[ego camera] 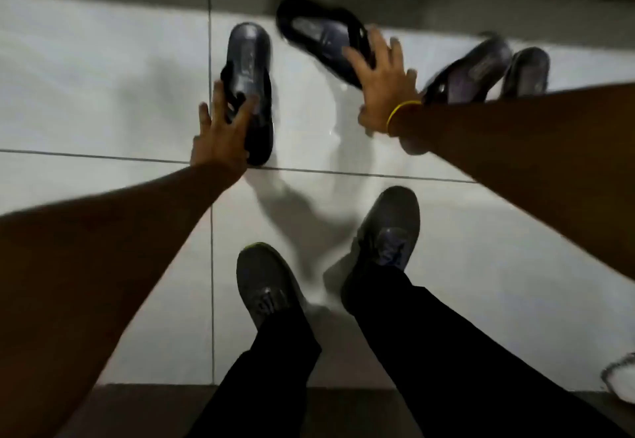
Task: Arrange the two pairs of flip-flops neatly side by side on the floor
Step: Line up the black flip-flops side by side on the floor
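Four dark flip-flops lie on the white tiled floor (103, 76). The leftmost flip-flop (249, 59) points away from me, and my left hand (223, 135) grips it at the strap, fingers spread over its heel half. A second flip-flop (319, 37) lies slanted and blurred to its right, and my right hand (381, 90) holds its near end with the fingers over the strap. Two more flip-flops, one (474, 71) slanted and one (527, 71) beside it, sit at the right, their near ends hidden behind my right forearm.
My own feet in grey sneakers (264, 283) (388, 231) stand on the tiles below the hands. A grey wall base (446, 1) runs along the back. A dark step edge (144, 410) lies at the bottom, and a white object (622, 379) shows at the right edge.
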